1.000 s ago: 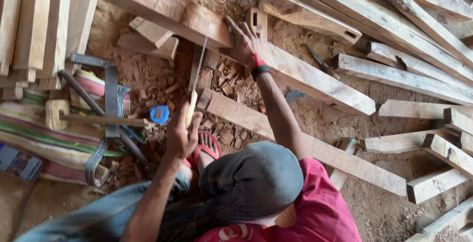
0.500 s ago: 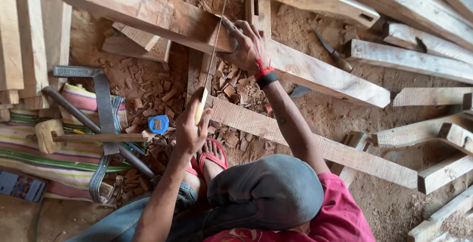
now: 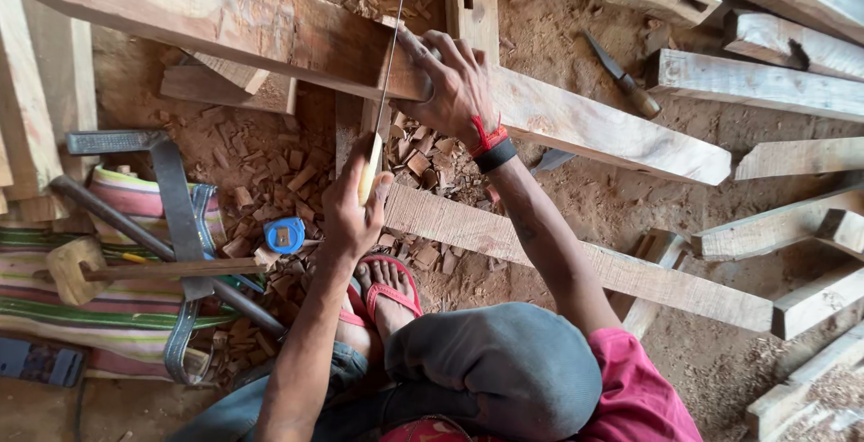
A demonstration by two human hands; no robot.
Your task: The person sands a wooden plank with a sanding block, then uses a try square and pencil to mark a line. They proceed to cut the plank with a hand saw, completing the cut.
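Note:
My left hand (image 3: pixel 355 203) grips the pale handle of a thin-bladed hand saw (image 3: pixel 391 55). The blade runs up and away from me across a long rough wooden beam (image 3: pixel 225 23) that lies diagonally over the ground. My right hand (image 3: pixel 454 82), with a red thread and a black band at the wrist, presses flat on the beam just right of the blade. A second plank (image 3: pixel 558 257) lies under my right forearm. My foot in a red sandal (image 3: pixel 393 284) rests just below the left hand.
A blue tape measure (image 3: pixel 285 235) lies among wood chips on the left. Beside it are a metal square (image 3: pixel 175 199), a wooden mallet (image 3: pixel 76 271) and a striped cloth (image 3: pixel 108 316). A chisel (image 3: pixel 621 77) lies on the sawdust at upper right. Cut timbers (image 3: pixel 765 86) crowd the right side.
The view has drawn closer to the beam. The saw blade now stands steeper against the beam. My right hand has stayed pressed on the wood beside it.

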